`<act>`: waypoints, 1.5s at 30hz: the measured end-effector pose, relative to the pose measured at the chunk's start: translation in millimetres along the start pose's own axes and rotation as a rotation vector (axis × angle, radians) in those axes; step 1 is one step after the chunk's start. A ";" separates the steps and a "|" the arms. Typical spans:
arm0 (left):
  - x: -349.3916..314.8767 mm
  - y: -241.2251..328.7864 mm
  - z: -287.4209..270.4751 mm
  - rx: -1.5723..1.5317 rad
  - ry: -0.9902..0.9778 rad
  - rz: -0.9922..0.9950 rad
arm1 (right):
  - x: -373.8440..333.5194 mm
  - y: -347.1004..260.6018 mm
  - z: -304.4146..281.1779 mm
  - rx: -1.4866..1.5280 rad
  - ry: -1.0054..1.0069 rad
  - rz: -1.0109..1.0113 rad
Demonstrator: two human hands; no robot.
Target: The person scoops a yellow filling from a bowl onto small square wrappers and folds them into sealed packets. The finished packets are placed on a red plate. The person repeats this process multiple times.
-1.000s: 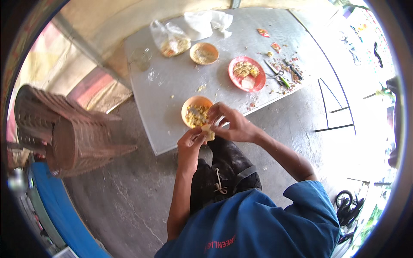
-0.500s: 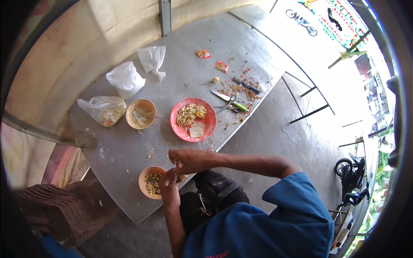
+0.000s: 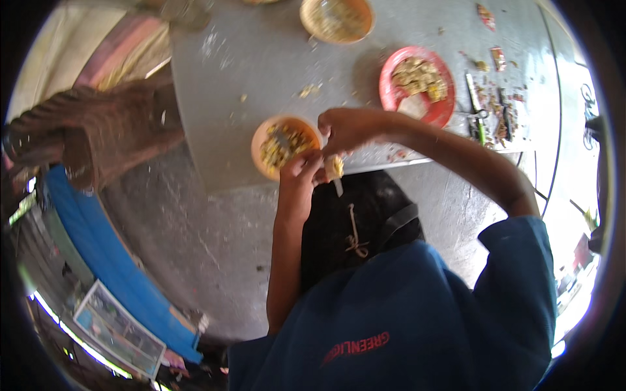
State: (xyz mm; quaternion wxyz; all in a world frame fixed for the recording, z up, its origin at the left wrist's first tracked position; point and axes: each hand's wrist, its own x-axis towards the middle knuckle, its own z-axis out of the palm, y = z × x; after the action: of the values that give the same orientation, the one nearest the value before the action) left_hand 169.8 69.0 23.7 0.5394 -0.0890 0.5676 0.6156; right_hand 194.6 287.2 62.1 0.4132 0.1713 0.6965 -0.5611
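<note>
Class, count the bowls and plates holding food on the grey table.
3: an orange bowl beside the hands at the near edge, a red plate to its right, and a tan bowl at the top. More may lie beyond the frame.

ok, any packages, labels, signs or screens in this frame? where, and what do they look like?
Printed poster or sign: lower left, beside the blue band; rectangular, pale border, blurred multicoloured picture.
Wrapper scraps: far right end of the grey table; small, torn, red-orange.
Shirt: blue, red printed lettering on the chest.
No screens.
</note>
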 end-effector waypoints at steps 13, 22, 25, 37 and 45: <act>0.3 21.4 -78.7 -0.020 0.065 -0.086 | 71.4 -78.7 31.4 -0.073 -0.158 0.166; 20.0 49.4 -102.3 -0.036 -0.099 -0.011 | 74.4 -108.1 48.0 -0.235 0.051 0.185; 25.2 58.8 -107.2 0.062 -0.173 -0.006 | 68.9 -110.0 60.4 -0.168 0.201 0.179; 46.3 88.7 -124.2 -0.344 -0.298 -0.132 | 48.8 -90.0 151.5 0.612 1.274 -0.276; 44.2 103.0 -116.7 -0.431 -0.558 -0.124 | 72.0 -112.6 195.7 0.364 1.681 -0.335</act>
State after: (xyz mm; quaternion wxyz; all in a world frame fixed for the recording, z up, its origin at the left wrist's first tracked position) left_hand 14.5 24.5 14.3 0.6787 -0.0634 0.2490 0.6880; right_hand 147.3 55.2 73.2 -0.3587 0.4867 0.6859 -0.4050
